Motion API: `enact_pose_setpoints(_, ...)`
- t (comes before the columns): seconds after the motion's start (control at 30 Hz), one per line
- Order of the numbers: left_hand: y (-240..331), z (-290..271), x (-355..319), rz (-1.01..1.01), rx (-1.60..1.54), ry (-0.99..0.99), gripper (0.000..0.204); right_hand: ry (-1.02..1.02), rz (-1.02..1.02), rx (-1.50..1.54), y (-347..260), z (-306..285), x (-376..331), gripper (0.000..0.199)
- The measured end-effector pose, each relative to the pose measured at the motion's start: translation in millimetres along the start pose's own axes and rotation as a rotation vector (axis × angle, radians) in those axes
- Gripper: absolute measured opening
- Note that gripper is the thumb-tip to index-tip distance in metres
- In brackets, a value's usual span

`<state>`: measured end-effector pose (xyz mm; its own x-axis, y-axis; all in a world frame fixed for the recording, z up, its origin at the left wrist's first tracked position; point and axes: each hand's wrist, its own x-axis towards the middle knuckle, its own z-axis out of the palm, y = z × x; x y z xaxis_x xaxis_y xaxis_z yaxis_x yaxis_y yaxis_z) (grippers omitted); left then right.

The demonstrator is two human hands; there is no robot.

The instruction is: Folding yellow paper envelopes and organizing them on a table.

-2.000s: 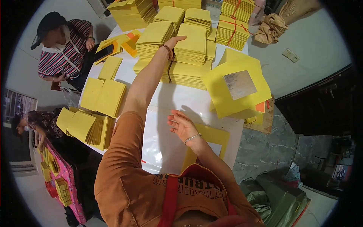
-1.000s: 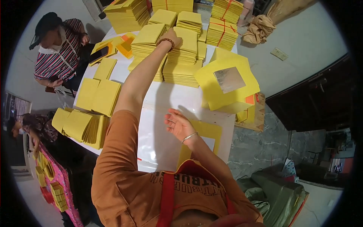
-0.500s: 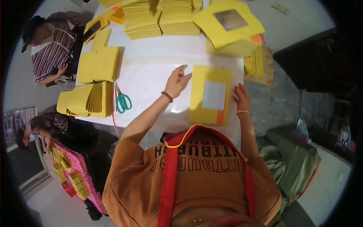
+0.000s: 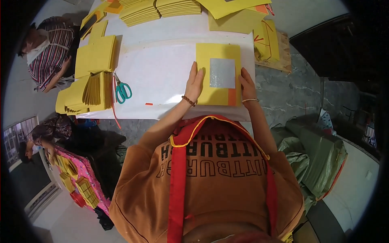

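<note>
Two flat, unclenched hands (image 4: 194, 86) around a yellow card (image 4: 219, 94), white table (image 4: 162, 65) beneath, marbled grey floor (image 4: 283, 93) alongside.

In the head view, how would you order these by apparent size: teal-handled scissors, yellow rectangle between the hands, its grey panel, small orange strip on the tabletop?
1. Yellow rectangle
2. Grey panel
3. Teal-handled scissors, fairly close behind
4. Small orange strip

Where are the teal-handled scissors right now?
In the head view, the scissors lie on the left side of the white table, just right of the fanned yellow papers and left of the left hand.
</note>
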<state>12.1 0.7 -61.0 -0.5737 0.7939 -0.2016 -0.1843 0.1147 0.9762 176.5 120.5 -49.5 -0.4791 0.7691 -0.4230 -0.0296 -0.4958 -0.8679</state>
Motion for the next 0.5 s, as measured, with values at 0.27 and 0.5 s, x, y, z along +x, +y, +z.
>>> enact_pose_setpoints(0.27, 12, -3, 1, 0.306, 0.497, 0.152, 0.05, 0.03, -0.291, -0.271, -2, -16, -4, 0.041)
enact_pose_setpoints(0.5, 36, 9, -37, 0.798, 1.075, -0.55, 0.048, -0.154, -0.682, -1.055, 8, -37, -4, 0.019)
